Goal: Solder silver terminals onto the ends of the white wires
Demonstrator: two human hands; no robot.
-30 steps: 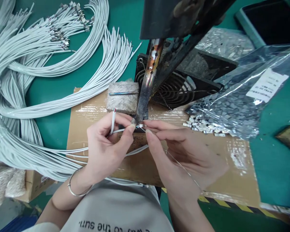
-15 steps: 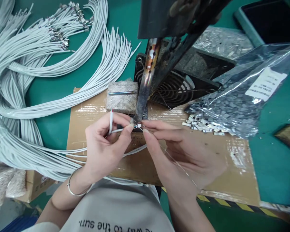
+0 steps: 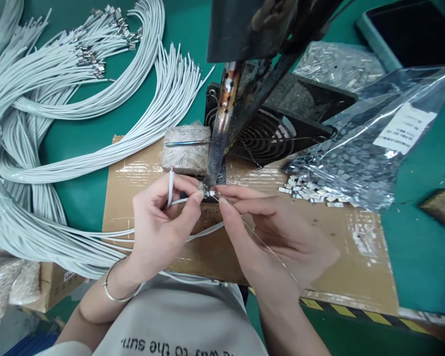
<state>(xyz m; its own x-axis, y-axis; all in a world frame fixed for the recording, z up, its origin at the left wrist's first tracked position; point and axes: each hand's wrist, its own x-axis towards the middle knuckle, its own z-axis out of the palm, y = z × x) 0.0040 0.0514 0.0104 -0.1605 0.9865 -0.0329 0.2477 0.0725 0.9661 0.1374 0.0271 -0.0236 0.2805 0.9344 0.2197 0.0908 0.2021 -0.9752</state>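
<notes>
Barely anything has shifted: both hands stay at the iron (image 3: 217,143) tip, the right nudged slightly left. Left hand (image 3: 159,227) pinches a white wire (image 3: 170,185), its end under the tip. Right hand (image 3: 282,242) clamps a thin strand (image 3: 269,250) there. Wire bundles (image 3: 40,84) lie left on the green bench (image 3: 422,247), cardboard (image 3: 356,247) under the hands, a parts bag (image 3: 363,148) right.

- Wire (image 3: 170,184): thin and white, bent upward in the left hand (image 3: 159,227), with a red-and-green end.
- Terminal (image 3: 208,193): tiny metal piece, lay between both hands' fingertips.
- Solder (image 3: 269,248): fine silvery strand, ran across the right hand (image 3: 282,237) to the terminal.
</notes>
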